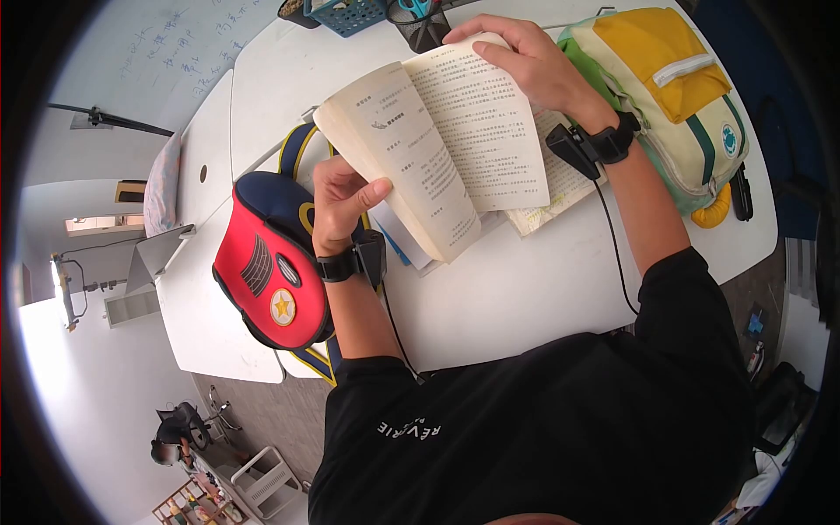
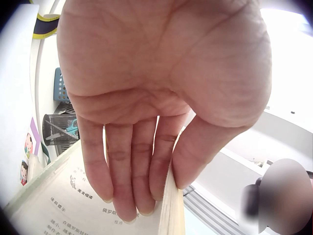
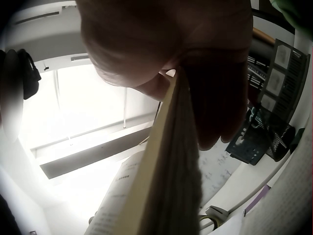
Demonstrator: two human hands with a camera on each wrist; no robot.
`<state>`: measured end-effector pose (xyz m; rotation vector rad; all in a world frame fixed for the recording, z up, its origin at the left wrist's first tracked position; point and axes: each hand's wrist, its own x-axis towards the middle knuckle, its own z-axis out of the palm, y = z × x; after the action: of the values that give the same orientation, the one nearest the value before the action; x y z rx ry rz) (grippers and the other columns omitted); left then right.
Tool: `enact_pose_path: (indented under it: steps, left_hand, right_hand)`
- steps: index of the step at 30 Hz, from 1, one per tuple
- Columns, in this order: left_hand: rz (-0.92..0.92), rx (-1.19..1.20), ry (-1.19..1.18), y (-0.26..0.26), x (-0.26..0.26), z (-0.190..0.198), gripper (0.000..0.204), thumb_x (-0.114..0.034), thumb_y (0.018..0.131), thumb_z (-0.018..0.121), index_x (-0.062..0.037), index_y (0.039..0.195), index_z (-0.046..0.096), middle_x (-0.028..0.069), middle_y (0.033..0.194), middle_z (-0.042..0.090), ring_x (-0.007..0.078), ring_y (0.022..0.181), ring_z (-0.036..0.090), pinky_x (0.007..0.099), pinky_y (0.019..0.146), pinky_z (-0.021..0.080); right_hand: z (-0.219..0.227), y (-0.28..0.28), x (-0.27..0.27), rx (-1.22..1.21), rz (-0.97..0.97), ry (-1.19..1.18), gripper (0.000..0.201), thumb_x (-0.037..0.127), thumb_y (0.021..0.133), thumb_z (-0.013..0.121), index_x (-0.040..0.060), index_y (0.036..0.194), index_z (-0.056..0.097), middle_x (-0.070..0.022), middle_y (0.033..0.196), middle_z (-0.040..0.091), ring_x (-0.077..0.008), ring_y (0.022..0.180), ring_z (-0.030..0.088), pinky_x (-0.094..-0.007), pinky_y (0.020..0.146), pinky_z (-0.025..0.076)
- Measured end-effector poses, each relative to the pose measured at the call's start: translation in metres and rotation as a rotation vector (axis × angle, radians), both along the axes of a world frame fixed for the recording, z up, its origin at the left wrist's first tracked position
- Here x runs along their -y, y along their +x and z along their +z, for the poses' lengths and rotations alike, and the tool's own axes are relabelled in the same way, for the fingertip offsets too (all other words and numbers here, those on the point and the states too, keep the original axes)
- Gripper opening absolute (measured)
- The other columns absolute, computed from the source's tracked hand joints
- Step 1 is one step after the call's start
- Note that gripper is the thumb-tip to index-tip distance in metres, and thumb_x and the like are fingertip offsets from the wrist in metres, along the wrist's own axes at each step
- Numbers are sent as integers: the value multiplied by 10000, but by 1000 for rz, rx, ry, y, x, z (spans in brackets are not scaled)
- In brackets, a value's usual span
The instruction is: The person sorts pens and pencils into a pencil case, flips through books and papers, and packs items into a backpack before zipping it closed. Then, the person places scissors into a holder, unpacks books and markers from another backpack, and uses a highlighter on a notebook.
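Note:
A paperback book (image 1: 477,131) with printed pages stands spread open in front of me, tilted above the white table. My left hand (image 1: 346,206) grips its left side, thumb over the printed page. In the left wrist view, the page block (image 2: 172,210) passes between the thumb and the other fingers. At the upper right edge, my right hand (image 1: 529,70) holds the other half, with the thumb on the page. The right wrist view has the book's thick edge (image 3: 161,161) between thumb and fingers. Under it lies a second open book (image 1: 564,192), partly hidden.
A red and navy backpack (image 1: 262,262) lies left of the book, a cream, green and yellow backpack (image 1: 682,114) to its right. A blue basket (image 1: 348,16) and a black mesh pen holder (image 1: 426,33) stand at the back. Cables (image 1: 615,236) trail from both wrist cameras.

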<state>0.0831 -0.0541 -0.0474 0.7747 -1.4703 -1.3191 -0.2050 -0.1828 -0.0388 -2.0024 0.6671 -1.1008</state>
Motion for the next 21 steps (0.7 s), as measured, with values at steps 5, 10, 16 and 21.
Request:
enact_pose_path:
  steps: [5, 10, 16, 21]
  left_hand:
    - [-5, -1, 4, 0, 0, 0, 249, -43, 854, 726, 62, 1079, 705, 120, 1048, 725, 204, 984, 661, 349, 917, 489]
    - [22, 5, 20, 3, -1, -2, 244, -30, 844, 721, 77, 1062, 698, 129, 1048, 723, 201, 976, 660, 340, 917, 488]
    - [88, -144, -4, 16, 1, -8, 306, -66, 768, 692, 99, 1025, 689, 149, 1021, 725, 213, 911, 681, 338, 855, 522]
    - [187, -157, 1, 18, 4, -8, 443, -124, 663, 583, 127, 1017, 671, 187, 996, 720, 243, 857, 688, 319, 821, 532]
  right_hand:
    - [-1, -1, 1, -6, 17, 51, 327, 220, 1027, 453, 29, 1225, 629, -89, 1034, 704, -110, 897, 673, -250, 769, 531]
    - [0, -1, 0, 2, 24, 60, 329, 232, 1029, 460, 29, 1224, 630, -86, 1025, 706, -111, 879, 675, -249, 750, 533]
    - [3, 0, -4, -34, -25, -9, 287, 141, 990, 499, 49, 1223, 639, -74, 1010, 713, -110, 860, 680, -255, 736, 542]
    - [4, -1, -6, -58, -45, -43, 301, 90, 952, 514, 49, 1221, 644, -78, 1009, 717, -117, 851, 685, -263, 734, 546]
